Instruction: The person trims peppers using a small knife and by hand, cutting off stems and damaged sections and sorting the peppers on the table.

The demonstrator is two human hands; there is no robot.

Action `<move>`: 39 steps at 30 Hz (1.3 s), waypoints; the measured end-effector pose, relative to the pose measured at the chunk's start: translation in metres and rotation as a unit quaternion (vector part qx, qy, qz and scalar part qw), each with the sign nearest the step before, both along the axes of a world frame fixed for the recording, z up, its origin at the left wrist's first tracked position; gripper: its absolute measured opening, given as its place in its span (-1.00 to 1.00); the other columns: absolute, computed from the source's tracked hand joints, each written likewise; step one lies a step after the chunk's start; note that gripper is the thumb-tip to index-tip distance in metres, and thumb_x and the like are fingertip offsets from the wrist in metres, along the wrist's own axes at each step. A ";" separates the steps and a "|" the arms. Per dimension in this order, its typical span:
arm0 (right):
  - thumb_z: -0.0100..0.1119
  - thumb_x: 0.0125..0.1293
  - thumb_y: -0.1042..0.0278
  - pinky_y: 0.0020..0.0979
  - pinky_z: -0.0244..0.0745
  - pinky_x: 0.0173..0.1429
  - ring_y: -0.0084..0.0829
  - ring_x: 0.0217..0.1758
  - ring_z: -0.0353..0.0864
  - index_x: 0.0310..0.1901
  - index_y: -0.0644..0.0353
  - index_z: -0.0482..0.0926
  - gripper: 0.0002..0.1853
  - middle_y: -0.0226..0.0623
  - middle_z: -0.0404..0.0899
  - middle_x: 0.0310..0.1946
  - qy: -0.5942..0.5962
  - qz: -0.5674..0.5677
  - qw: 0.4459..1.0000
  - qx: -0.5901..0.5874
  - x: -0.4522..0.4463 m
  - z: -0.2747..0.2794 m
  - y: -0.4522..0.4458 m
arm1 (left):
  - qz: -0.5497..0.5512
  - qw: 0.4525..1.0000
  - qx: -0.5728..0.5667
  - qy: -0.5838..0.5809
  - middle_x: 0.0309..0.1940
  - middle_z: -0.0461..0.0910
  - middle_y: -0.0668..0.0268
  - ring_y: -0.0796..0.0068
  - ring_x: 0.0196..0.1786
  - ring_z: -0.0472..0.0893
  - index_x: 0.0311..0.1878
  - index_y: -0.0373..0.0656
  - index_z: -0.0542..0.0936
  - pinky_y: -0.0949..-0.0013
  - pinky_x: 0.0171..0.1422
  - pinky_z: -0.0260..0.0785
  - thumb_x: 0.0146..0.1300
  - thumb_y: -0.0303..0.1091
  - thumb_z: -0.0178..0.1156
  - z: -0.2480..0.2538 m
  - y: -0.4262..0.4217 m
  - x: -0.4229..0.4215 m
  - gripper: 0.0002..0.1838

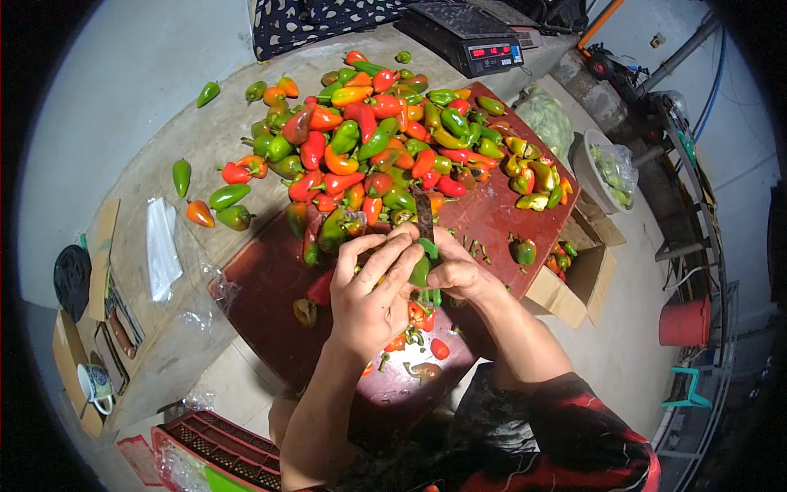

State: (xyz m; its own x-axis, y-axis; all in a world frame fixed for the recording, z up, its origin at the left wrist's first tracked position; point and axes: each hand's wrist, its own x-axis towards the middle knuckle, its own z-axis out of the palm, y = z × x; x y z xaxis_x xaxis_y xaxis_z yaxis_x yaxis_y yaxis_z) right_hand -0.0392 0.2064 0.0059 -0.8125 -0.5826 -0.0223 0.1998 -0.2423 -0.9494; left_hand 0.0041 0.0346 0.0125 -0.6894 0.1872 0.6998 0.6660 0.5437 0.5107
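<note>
Fingers of the left hand (369,287) curl inward with their tips drawn together, closed on a green pepper (420,272) that shows between the two hands. Opposite, the right hand (455,266) is bent at the wrist, its thumb toward the pepper and its fingers wrapped around the green handle of a knife (424,215), whose dark blade points away from the body. The bare forearms slant upward and converge. Below the hands, red pepper pieces (420,316) lie on the dark red table (492,221). Just beyond the fingertips spreads the heap of whole peppers (373,143). Right of the right hand sits a lone pepper (523,252), with a cardboard box (602,283) farther out; cut peppers (533,176) lie beyond that hand.
</note>
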 end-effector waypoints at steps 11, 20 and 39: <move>0.22 -0.09 0.11 -0.60 0.07 -0.48 -0.72 -0.54 0.24 0.05 0.25 0.46 -0.38 -0.61 0.31 -0.48 0.015 0.015 1.000 0.015 -0.001 0.002 0.006 | -0.004 1.000 0.003 -0.014 0.12 0.63 0.32 0.11 0.09 0.52 0.09 -0.10 0.69 0.16 0.20 0.46 0.00 -0.49 0.31 -0.004 0.001 -0.001 -0.52; 0.16 0.11 0.01 -0.56 0.15 -0.52 -0.65 -0.61 0.29 0.25 0.33 0.41 -0.28 -0.49 0.40 -0.57 -0.036 0.055 0.998 0.004 0.002 0.009 0.011 | -0.021 0.993 0.089 -0.070 0.04 0.66 0.24 0.12 0.08 0.55 0.06 -0.22 0.67 0.15 0.25 0.41 0.12 -0.42 0.31 0.005 -0.002 -0.005 -0.62; 0.41 0.04 0.31 -0.11 0.54 -0.34 0.01 -0.44 0.66 -0.38 0.26 0.53 -0.74 -0.07 0.58 -0.54 0.349 -0.198 0.807 0.433 0.007 0.018 -0.002 | -0.179 0.713 0.581 -0.350 0.07 0.56 0.16 0.40 0.04 0.61 0.27 -0.38 0.41 0.34 0.16 0.51 0.24 -0.69 0.26 -0.012 -0.002 -0.004 -0.49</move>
